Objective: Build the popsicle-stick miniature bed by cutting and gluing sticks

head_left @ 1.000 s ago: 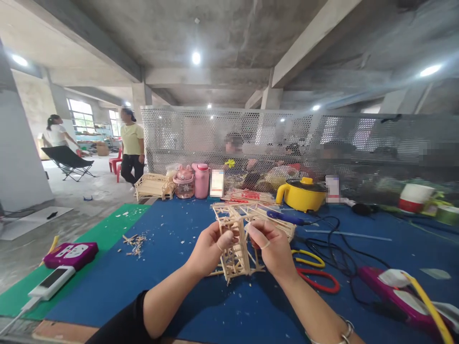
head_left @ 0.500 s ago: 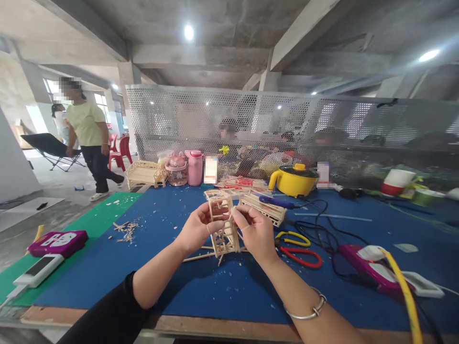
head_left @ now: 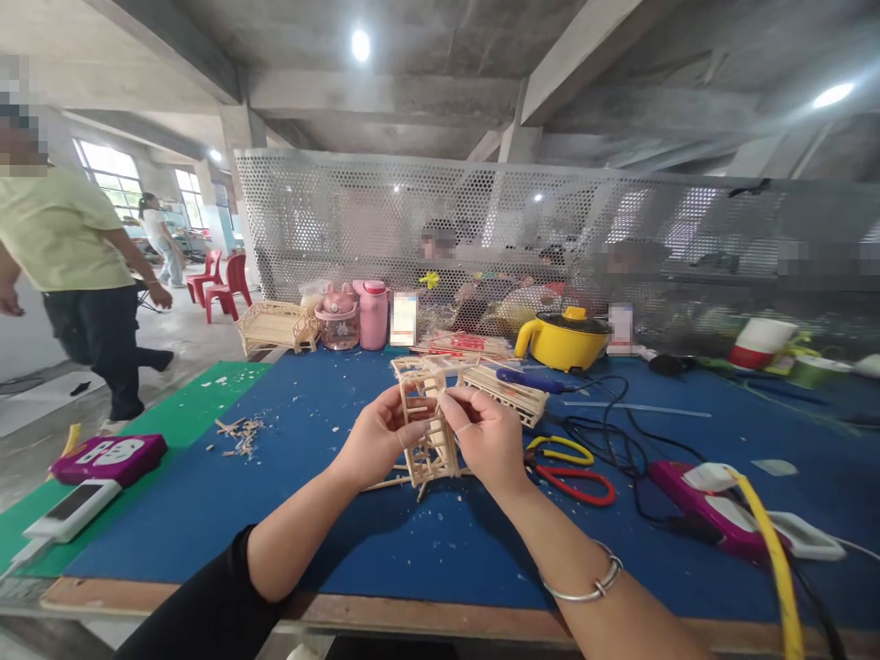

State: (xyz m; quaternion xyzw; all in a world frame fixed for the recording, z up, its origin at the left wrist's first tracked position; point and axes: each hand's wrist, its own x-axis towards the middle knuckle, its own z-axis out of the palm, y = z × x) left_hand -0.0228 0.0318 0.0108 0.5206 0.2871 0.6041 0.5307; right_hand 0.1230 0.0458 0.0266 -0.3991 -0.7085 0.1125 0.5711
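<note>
A small frame model made of thin wooden sticks (head_left: pixel 427 431) stands on the blue table mat (head_left: pixel 330 513) at the centre. My left hand (head_left: pixel 377 436) grips its left side. My right hand (head_left: pixel 485 436) pinches its upper right part, fingertips meeting at the top rungs. Behind it lies another stick-built piece (head_left: pixel 505 392), flat on the mat. Loose sticks poke out from under the model toward the left.
Yellow and red cutters (head_left: pixel 574 467) lie right of my hands, beside black cables and a purple power strip (head_left: pixel 715 509). A yellow pot (head_left: pixel 565 341), pink bottles (head_left: pixel 371 314) and a stick bed model (head_left: pixel 275 325) line the mesh screen. A person in a yellow shirt (head_left: pixel 75 275) walks at the left.
The view has dropped and shifted slightly; my hands keep their hold on the stick model and have turned it a little. The person in the yellow shirt has walked nearer along the left.
</note>
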